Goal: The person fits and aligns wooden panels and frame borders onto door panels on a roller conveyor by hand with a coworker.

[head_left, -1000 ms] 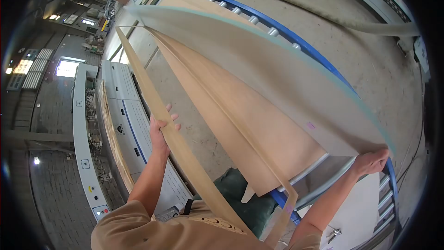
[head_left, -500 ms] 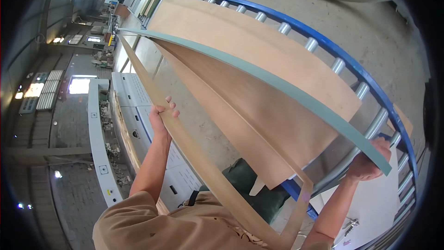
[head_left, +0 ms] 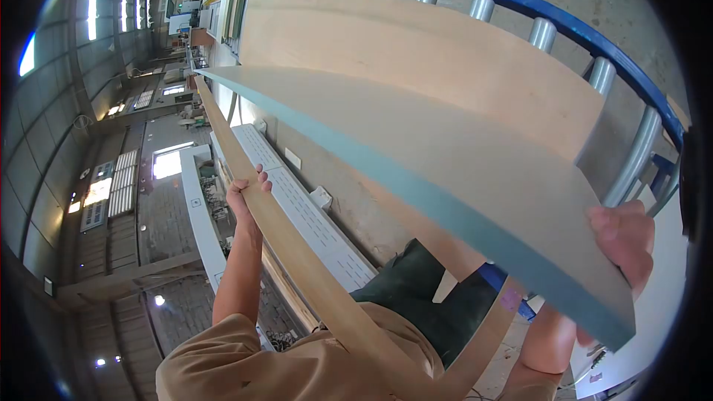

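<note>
My left hand (head_left: 249, 191) is closed around a long tan wooden strip (head_left: 297, 252), fingers over one edge and thumb at the other. The strip slants from the far upper left to my body, where a shorter piece turns off it toward the right. My right hand (head_left: 627, 245) grips the near end of a long panel (head_left: 416, 134) with a pale face and a green edge. My fingers lie on its face, and its edge hides part of my wrist. The panel is tilted over a light brown board (head_left: 445, 59).
A blue-railed roller conveyor (head_left: 546, 33) curves along the right under the brown board. White slotted machine covers (head_left: 297, 200) stand beyond the strip. A white sheet (head_left: 624, 356) is at lower right. Stacked boards (head_left: 232, 18) sit at the far end.
The green-edged panel has tipped, so its broad face now shows, and its near end has come lower. My left hand keeps its grip on the strip. The view has shifted.
</note>
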`<move>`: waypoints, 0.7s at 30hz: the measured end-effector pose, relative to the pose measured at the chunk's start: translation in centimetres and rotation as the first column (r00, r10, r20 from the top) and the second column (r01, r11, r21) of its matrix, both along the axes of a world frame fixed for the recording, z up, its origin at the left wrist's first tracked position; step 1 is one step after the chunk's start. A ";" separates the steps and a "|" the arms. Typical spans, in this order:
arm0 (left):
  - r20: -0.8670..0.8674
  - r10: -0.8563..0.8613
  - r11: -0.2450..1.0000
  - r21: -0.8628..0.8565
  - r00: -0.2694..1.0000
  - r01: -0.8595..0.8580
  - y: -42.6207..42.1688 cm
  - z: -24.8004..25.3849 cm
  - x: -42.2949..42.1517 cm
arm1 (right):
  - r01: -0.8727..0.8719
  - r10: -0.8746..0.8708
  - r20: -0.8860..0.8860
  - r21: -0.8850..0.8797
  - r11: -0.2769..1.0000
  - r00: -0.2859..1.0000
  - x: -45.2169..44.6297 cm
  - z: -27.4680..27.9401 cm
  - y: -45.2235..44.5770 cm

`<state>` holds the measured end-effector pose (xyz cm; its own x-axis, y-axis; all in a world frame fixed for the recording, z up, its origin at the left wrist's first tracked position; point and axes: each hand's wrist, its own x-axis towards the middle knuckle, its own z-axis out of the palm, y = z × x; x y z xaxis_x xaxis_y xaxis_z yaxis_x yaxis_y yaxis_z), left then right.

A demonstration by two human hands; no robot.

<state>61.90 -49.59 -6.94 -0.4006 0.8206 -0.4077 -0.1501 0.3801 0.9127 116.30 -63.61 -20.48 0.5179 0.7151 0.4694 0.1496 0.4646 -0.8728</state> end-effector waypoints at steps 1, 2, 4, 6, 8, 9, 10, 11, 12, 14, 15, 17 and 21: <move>0.037 -0.003 0.999 -0.038 0.999 0.005 0.0 0.0 -1.0 | -0.013 0.013 0.010 -0.024 1.000 1.000 0.0 0.1 -0.2; 0.077 -0.005 0.997 -0.076 0.997 0.011 0.1 0.1 -1.1 | -0.028 0.028 0.019 -0.044 0.999 0.999 0.0 0.3 -0.4; 0.029 -0.036 0.995 -0.097 0.999 0.038 0.2 0.0 -1.3 | -0.056 0.059 0.037 -0.087 0.995 0.998 0.1 0.7 -0.8; -0.029 -0.022 0.994 -0.110 0.999 0.018 0.2 0.2 -0.1 | -0.082 0.089 0.053 -0.119 0.989 0.995 -0.2 1.3 -0.8; -0.094 0.037 0.993 -0.107 0.995 -0.047 0.1 0.3 1.8 | -0.103 0.114 0.067 -0.154 0.983 0.991 0.0 1.6 -0.9; -0.105 0.033 0.994 -0.103 0.994 -0.043 0.1 0.3 1.7 | -0.105 0.119 0.077 -0.169 0.980 0.990 -0.1 1.9 -1.0; -0.117 0.027 0.994 -0.100 0.993 -0.039 0.1 0.3 1.6 | -0.121 0.137 0.096 -0.154 0.981 0.986 0.2 1.6 -1.0; -0.127 0.021 0.995 -0.096 0.992 -0.034 0.1 0.2 1.5 | -0.138 0.154 0.114 -0.139 0.981 0.981 0.4 1.3 -1.1; -0.121 0.025 0.995 -0.093 0.992 -0.036 0.1 0.2 1.5 | -0.177 0.194 0.135 -0.129 0.976 0.972 1.1 0.9 -1.3; -0.109 0.031 0.995 -0.088 0.994 -0.041 0.2 0.2 1.7 | -0.208 0.225 0.127 -0.136 0.969 0.966 1.2 0.6 -1.7; -0.105 0.033 0.995 -0.090 0.994 -0.043 0.2 0.3 1.7 | -0.204 0.220 0.111 -0.144 0.968 0.969 1.2 0.5 -1.8; -0.093 0.034 0.995 -0.092 0.995 -0.043 0.4 0.3 2.0 | -0.189 0.206 0.097 -0.159 0.969 0.974 1.0 0.8 -2.0; -0.145 0.019 0.997 -0.077 0.989 -0.030 0.5 0.3 2.7 | -0.180 0.196 0.073 -0.183 0.966 0.978 0.8 0.9 -2.2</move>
